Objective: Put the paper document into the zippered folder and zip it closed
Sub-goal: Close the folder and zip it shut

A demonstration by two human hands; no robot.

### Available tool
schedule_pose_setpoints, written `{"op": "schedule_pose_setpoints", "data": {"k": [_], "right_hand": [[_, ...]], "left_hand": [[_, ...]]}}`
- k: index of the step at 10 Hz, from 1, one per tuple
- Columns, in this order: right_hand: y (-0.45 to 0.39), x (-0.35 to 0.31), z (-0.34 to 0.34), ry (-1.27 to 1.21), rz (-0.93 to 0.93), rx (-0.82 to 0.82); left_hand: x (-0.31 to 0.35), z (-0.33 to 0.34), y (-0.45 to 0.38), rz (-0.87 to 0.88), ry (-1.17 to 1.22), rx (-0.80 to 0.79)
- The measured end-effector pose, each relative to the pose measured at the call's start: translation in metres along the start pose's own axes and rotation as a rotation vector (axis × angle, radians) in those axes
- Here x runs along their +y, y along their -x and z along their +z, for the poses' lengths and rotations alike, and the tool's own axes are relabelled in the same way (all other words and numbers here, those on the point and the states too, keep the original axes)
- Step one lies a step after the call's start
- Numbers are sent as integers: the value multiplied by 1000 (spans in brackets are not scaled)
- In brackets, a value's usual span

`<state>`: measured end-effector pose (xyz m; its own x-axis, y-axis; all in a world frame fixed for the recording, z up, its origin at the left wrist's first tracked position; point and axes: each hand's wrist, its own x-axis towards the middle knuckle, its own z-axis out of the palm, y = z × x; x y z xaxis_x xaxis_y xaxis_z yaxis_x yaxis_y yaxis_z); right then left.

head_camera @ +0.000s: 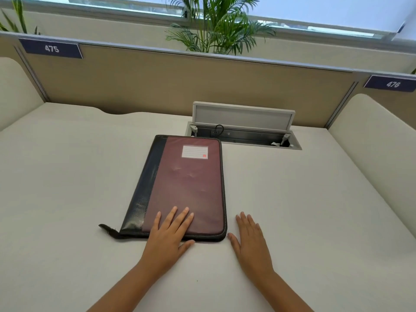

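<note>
A maroon zippered folder (184, 181) with a black spine strip lies flat and shut on the white desk (67, 199). A white label sits near its far right corner. A black zipper pull tab (107, 229) sticks out at its near left corner. My left hand (167, 235) rests flat, fingers spread, on the folder's near edge. My right hand (251, 240) lies flat on the desk just right of the folder, apart from it. No loose paper document is in view.
An open cable hatch (243, 129) with a raised lid sits in the desk behind the folder. Tan partition panels with number signs 475 (51, 48) and 476 (392, 84) bound the desk. A palm plant (216, 25) stands behind the partition.
</note>
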<state>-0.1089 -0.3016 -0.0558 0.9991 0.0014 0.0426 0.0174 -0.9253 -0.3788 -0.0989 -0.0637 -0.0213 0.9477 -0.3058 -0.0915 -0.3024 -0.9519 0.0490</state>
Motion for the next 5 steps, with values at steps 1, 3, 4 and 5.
{"op": "schedule_pose_setpoints", "data": {"k": [1,3,4,5], "right_hand": [[3,2,3,41,-16,22],[2,1,3,76,-17,21],[2,1,2,72,-11,4],[1,-1,-2,46,-4,2]], "left_hand": [[-1,3,0,-15,13,24],[2,1,2,-21,27,34],[3,3,2,-13,16,84],[7,1,0,-34,47,153]]}}
